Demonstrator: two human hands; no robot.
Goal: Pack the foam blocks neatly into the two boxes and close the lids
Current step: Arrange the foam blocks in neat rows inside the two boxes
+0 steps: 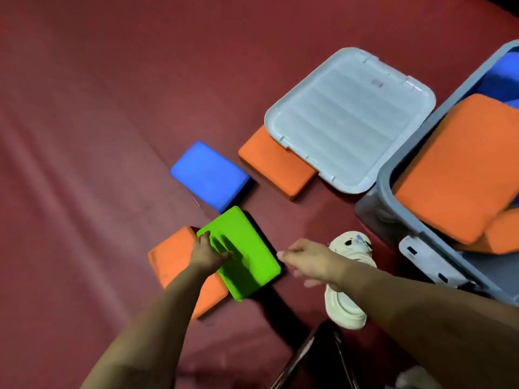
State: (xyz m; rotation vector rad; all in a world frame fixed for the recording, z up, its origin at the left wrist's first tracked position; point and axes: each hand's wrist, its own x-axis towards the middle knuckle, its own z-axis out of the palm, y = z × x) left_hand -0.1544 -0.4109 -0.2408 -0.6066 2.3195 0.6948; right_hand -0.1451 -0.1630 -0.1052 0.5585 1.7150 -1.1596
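Left hand (207, 252) rests on the near-left part of the green foam block (241, 255), fingers spread flat across its top face and thumb up along its left edge; whether anything curls under the edge cannot be told. The block lies tilted, its left side propped on an orange block (171, 256) under that hand.

Right hand (304, 261) hangs just off the green block's right edge, fingers loosely curled downward, holding nothing; its fingertips are blurred.

Beyond the left hand, a blue block (210, 175) lies flat on the red floor (84, 136), its near corner almost touching the green block's far corner. Further out and rightward, a second orange block (273, 167) sits partly under a grey lid (351, 119) lying flat.

Right of the right hand, a grey box (393, 192) stands open, holding a large orange block (466, 167) and blue foam (502, 80) behind it. A white shoe (348, 279) shows under the right wrist.
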